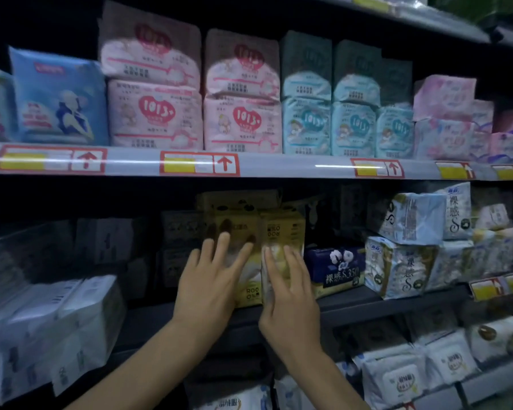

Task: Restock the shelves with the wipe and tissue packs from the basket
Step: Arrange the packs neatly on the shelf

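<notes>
Packs: two yellow packs (282, 229) stand upright on the dark shelf (367, 303), just left of the navy tissue pack (335, 266); the nearer one looks almost touching it; more yellow sits behind them, but it's too dim to count
Left hand (211, 279): fingers straight and spread, flat on the face of the yellow pack farther from the navy pack; holding nothing
Right hand (289, 294): fingers straight too, laid on the front of the yellow pack beside the navy pack; no grip that I can see
Handling: my guess is light and squishy, soft sheets in thin film; they'll dent under a poke and slide easily on the shelf; may tip if nudged high
Where to grab: I'd pinch across the narrow sides, or push flat-palmed low on the face; the film looks slick
Materials: glossy crinkly plastic wrap, rounded brick shapes, sealed seams at the ends; the navy pack is shiny with a cotton flower print
Neighbours: pale blue-white packs (403, 267) stacked right of the navy pack; pink packs (154, 113) on the shelf above it
Basket: not in shot
</notes>
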